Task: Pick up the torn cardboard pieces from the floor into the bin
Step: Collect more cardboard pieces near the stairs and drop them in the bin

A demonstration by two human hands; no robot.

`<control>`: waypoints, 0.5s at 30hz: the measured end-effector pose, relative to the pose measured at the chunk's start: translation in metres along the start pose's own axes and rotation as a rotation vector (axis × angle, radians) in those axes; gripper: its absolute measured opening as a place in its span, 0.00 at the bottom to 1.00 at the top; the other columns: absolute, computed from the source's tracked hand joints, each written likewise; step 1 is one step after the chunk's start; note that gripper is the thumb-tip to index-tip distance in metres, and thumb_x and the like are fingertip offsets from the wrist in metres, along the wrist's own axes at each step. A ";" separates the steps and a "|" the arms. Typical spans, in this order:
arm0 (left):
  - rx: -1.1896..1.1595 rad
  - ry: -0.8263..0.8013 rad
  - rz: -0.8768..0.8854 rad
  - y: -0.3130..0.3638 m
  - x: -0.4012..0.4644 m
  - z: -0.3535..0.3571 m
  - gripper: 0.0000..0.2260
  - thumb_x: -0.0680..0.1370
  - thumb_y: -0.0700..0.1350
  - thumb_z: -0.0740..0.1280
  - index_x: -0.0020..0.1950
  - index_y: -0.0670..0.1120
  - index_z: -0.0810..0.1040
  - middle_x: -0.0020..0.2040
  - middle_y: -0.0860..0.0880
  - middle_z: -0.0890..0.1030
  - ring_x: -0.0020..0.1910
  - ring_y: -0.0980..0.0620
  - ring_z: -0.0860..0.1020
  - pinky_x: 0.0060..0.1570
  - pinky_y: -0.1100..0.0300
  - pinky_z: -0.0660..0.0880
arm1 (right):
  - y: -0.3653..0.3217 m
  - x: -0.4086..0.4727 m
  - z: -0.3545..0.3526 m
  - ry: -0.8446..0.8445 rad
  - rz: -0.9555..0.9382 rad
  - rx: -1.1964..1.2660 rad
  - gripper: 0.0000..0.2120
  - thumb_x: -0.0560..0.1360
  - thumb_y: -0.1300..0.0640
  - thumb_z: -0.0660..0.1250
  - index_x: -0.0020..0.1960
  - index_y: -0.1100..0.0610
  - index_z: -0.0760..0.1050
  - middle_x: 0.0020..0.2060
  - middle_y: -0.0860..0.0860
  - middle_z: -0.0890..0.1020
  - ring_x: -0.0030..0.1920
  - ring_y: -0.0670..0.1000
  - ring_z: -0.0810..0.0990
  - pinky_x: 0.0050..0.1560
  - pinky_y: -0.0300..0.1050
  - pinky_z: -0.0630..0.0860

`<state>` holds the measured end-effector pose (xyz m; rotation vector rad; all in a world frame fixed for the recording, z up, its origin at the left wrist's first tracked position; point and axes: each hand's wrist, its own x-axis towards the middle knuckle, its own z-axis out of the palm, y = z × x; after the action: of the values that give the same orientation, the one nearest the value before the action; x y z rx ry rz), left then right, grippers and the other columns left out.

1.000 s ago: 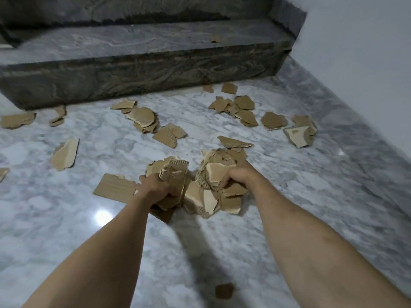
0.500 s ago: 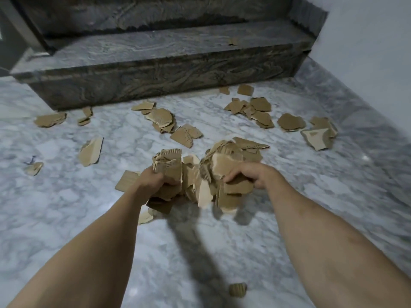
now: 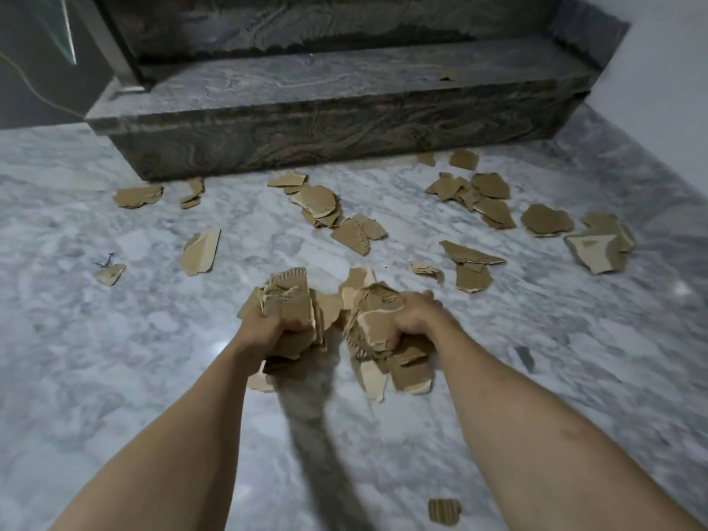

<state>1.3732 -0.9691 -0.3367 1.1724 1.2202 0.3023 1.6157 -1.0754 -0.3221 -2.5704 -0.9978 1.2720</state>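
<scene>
My left hand (image 3: pixel 266 333) is closed around a thick bunch of torn brown cardboard pieces (image 3: pixel 291 300), held above the marble floor. My right hand (image 3: pixel 415 316) grips a second bunch of cardboard pieces (image 3: pixel 377 339), with flaps hanging below it. Both bunches sit side by side, almost touching. Several loose pieces still lie on the floor: a cluster (image 3: pixel 320 205) ahead, another cluster (image 3: pixel 479 197) at the right, a large pale-edged piece (image 3: pixel 597 249) far right, one piece (image 3: pixel 201 252) to the left, and a small corrugated scrap (image 3: pixel 444 511) near my right forearm. No bin is in view.
A dark stone step (image 3: pixel 325 124) runs across the far side, with one scrap (image 3: pixel 446 76) on its tread. A white wall (image 3: pixel 659 63) stands at the right. A dark opening with a thin cord (image 3: pixel 34 90) is at the far left. Grey marble floor (image 3: pixel 115 358) surrounds me.
Both hands have lifted the two bunches off the floor and drawn them back toward me. Pieces that lay under the pile, near the right side, are now uncovered. The view has shifted left.
</scene>
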 end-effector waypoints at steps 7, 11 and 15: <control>0.004 0.163 -0.130 0.008 0.000 -0.035 0.44 0.69 0.39 0.79 0.74 0.42 0.53 0.58 0.39 0.77 0.49 0.42 0.81 0.31 0.53 0.80 | -0.009 0.002 -0.047 0.039 -0.004 0.561 0.21 0.61 0.65 0.83 0.50 0.62 0.77 0.46 0.58 0.84 0.44 0.56 0.83 0.45 0.49 0.82; 0.236 0.161 -0.234 -0.002 0.009 -0.032 0.46 0.51 0.47 0.83 0.66 0.35 0.71 0.53 0.39 0.82 0.47 0.40 0.83 0.38 0.51 0.83 | -0.037 0.020 -0.025 0.017 0.029 0.672 0.27 0.60 0.66 0.83 0.56 0.62 0.76 0.52 0.60 0.84 0.51 0.59 0.84 0.54 0.55 0.82; 0.351 0.228 -0.217 -0.005 0.018 -0.026 0.36 0.55 0.45 0.83 0.60 0.39 0.76 0.51 0.41 0.82 0.48 0.40 0.81 0.45 0.53 0.81 | -0.064 0.033 0.011 -0.087 0.073 0.486 0.56 0.61 0.69 0.81 0.79 0.60 0.51 0.69 0.64 0.71 0.65 0.66 0.74 0.60 0.60 0.78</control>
<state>1.3560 -0.9443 -0.3484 1.3141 1.6337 0.0586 1.5894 -1.0077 -0.3285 -2.2083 -0.5214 1.4412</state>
